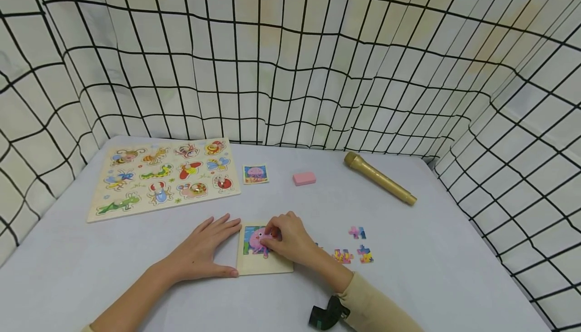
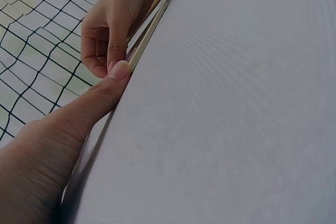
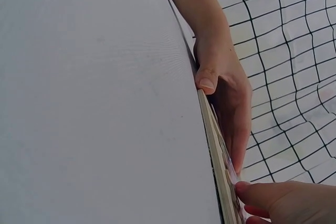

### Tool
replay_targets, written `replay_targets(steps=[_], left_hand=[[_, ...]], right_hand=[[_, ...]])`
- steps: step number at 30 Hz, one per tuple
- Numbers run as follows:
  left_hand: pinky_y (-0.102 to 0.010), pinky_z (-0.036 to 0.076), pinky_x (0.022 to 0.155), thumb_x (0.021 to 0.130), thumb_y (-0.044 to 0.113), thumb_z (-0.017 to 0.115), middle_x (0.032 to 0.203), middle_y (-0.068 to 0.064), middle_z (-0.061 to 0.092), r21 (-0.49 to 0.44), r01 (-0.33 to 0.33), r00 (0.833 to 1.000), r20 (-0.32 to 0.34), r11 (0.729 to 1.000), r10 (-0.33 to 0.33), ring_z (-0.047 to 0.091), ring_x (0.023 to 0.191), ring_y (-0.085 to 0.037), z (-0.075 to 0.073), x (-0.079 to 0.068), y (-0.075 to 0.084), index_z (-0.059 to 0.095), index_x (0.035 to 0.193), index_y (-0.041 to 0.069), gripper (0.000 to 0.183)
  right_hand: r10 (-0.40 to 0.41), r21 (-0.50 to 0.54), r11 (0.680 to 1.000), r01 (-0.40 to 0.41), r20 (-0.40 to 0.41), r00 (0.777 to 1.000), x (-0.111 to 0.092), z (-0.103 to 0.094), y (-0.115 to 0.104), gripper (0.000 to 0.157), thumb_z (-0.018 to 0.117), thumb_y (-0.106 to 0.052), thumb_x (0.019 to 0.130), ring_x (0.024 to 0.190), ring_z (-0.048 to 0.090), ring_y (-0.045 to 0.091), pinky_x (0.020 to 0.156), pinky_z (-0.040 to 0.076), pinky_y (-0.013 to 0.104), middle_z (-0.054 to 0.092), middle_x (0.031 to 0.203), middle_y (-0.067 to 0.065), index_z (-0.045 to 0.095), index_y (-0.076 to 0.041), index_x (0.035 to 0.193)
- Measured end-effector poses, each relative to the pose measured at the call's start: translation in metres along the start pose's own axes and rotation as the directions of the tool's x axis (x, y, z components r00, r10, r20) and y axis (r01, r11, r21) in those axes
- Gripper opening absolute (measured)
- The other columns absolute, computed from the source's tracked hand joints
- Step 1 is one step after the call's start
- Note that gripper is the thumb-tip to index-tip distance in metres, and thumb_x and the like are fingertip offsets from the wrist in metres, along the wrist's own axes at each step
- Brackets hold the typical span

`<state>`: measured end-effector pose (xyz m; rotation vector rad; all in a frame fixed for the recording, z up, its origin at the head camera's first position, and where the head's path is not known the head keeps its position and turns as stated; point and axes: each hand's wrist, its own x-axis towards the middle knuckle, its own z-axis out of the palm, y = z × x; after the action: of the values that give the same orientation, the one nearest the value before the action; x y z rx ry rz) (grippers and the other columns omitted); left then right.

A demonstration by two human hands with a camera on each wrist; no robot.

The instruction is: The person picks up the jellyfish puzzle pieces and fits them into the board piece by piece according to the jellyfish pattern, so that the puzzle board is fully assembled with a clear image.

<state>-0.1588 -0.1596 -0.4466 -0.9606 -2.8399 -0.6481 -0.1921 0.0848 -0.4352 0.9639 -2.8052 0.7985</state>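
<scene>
A small wooden jigsaw tray (image 1: 265, 266) lies flat near the front of the table, with part of a pink octopus picture (image 1: 255, 238) fitted inside. My left hand (image 1: 199, 249) is spread beside it, fingertips and thumb (image 2: 118, 72) at its left edge. Over the picture, my right hand (image 1: 290, 238) has curled fingers and pinches a puzzle piece between thumb and index finger. That hand covers the picture's right side and most of the piece. To the right lie several loose puzzle pieces (image 1: 357, 232), pink, blue and yellow, one partly hidden behind the right wrist.
A large wooden insect puzzle board (image 1: 168, 178) lies at the back left. Beside it are a small octopus picture card (image 1: 255, 174), a pink block (image 1: 304, 178) and a gold microphone (image 1: 380, 178). Black netting (image 1: 281, 69) stands along the table's back and sides.
</scene>
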Motion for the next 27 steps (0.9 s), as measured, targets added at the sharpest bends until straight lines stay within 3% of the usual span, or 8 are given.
replay_targets(steps=[15, 27], left_hand=[[-0.049, 0.013, 0.108, 0.064, 0.074, 0.059, 0.140, -0.006, 0.041, -0.001, -0.002, 1.000, 0.004, 1.000, 0.002, 0.026, 0.134, -0.028, -0.001, 0.001, 0.001, 0.043, 0.137, 0.007, 0.100], [-0.049, 0.013, 0.108, 0.064, 0.075, 0.058, 0.140, -0.006, 0.042, -0.003, -0.002, 1.000, 0.001, 1.000, 0.002, 0.026, 0.134, -0.028, 0.000, 0.000, 0.001, 0.043, 0.137, 0.007, 0.100]], right_hand=[[0.061, 0.070, 0.996, -0.062, 0.019, 0.998, -0.016, -0.027, 0.024, 0.011, 0.066, -0.019, 0.083, 0.082, 0.047, 0.011, 0.071, 0.043, 0.025, 0.057, 0.084, -0.007, 0.065, -0.013, 0.093], [0.113, 0.048, 0.993, -0.113, -0.017, 0.993, -0.037, -0.049, 0.052, 0.017, 0.066, -0.015, 0.084, 0.093, 0.051, 0.014, 0.080, 0.047, 0.031, 0.059, 0.095, -0.004, 0.063, -0.011, 0.100]])
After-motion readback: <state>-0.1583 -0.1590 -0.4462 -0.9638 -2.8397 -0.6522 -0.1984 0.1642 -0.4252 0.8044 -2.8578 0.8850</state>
